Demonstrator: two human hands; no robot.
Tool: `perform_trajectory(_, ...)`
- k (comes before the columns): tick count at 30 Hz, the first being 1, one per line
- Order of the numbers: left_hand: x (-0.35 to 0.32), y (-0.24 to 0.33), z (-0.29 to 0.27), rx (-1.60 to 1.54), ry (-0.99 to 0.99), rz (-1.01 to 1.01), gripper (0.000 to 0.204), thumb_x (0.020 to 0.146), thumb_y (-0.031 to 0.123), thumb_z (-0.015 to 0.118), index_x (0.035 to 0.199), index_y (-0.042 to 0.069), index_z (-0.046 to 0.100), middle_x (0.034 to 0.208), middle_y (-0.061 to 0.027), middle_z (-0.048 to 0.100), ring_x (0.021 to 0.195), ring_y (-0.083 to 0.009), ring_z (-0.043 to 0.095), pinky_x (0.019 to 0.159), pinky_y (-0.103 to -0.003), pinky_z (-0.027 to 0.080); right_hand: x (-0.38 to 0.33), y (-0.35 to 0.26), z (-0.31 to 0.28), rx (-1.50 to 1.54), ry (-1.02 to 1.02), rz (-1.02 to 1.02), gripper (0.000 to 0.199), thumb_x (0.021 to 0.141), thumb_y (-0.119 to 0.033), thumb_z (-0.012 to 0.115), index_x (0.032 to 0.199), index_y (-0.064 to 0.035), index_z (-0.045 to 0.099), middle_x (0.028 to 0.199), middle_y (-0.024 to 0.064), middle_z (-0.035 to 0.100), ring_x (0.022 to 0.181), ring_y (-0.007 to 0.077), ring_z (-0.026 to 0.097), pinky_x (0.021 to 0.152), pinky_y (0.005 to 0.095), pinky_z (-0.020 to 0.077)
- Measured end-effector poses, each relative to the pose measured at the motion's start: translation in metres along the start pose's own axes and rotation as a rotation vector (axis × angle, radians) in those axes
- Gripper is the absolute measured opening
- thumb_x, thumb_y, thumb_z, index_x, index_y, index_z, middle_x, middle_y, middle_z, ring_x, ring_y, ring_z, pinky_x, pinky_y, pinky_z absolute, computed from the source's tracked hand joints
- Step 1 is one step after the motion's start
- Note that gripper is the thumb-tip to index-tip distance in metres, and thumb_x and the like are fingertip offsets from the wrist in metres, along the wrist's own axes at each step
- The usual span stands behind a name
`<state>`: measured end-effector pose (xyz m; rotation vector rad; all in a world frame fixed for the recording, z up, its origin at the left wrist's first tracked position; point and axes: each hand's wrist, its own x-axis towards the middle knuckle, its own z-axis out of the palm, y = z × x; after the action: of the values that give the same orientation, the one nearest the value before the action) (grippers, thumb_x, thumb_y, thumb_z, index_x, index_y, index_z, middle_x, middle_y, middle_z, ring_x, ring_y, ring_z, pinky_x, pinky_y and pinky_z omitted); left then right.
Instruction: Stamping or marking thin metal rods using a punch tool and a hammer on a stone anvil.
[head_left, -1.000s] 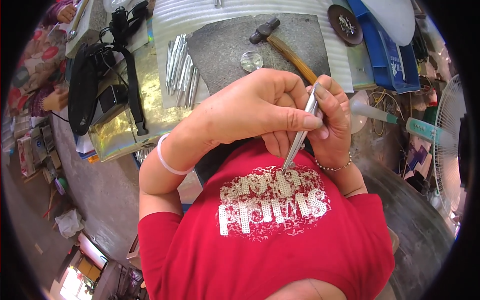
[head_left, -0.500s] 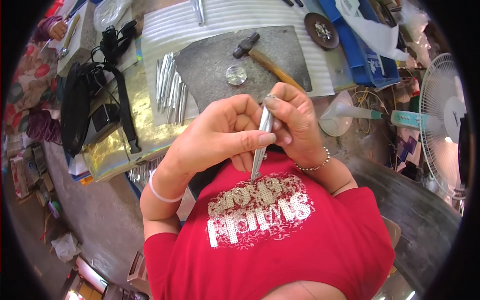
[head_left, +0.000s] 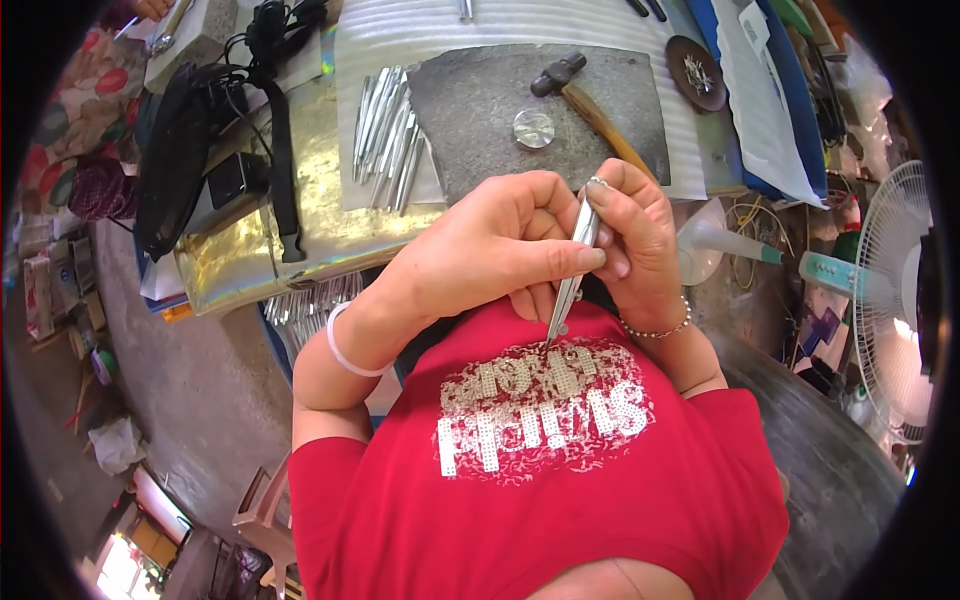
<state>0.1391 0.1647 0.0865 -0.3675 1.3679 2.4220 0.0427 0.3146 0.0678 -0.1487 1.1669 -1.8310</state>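
Close to my chest, over the red shirt, both hands are on a slim silver metal tool (head_left: 568, 292) that tapers to a point at its lower end. My left hand (head_left: 490, 245) has its thumb pressed along the tool's side, with the fingers curled behind. The far end of the tool is pinched by my right hand (head_left: 635, 225); a tiny shiny bit shows at those fingertips, too small to name. Just beyond my hands lies a dark stone slab (head_left: 480, 130) carrying a hammer (head_left: 590, 105) and a clear round disc (head_left: 534, 128).
Several silver metal rods (head_left: 385, 135) lie left of the slab on white foam sheeting (head_left: 430, 30). A brown dish (head_left: 696, 72) of small silver pieces stands at right, near a blue tray (head_left: 800, 120). Black straps and a bag (head_left: 185, 160) rest at left. A fan (head_left: 895, 290) stands far right.
The view has shifted, so the table and my hands appear farther right. Both hands keep their hold on the silver tool, with little change in pose.
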Motion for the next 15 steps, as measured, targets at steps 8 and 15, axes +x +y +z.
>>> perform_trajectory(8,0.0049,0.0020,-0.0063,0.045,-0.008,-0.023,0.025,0.084,0.017,0.069,0.088,0.001,0.050,0.064,-0.0013,0.057,0.048,-0.0071,0.058,0.040,-0.016,0.044,0.0038,0.0047,-0.0012,-0.021,0.040,-0.005,0.016,0.090,-0.011,0.057,0.075,-0.0071,0.052,0.060,-0.0005,0.052,0.038,0.0015,0.036,0.033,0.0161,0.0281)
perform_trajectory(15,0.0093,-0.0047,-0.0076,0.022,0.026,-0.033,0.023,0.084,0.015,0.067,0.089,0.000,0.051,0.064,-0.0018,0.057,0.048,-0.0075,0.058,0.039,-0.016,0.043,0.0068,0.0049,-0.0053,0.018,0.052,0.074,0.016,0.090,-0.012,0.056,0.076,-0.0070,0.052,0.061,-0.0014,0.051,0.039,0.0010,0.036,0.033,0.0158,0.0276)
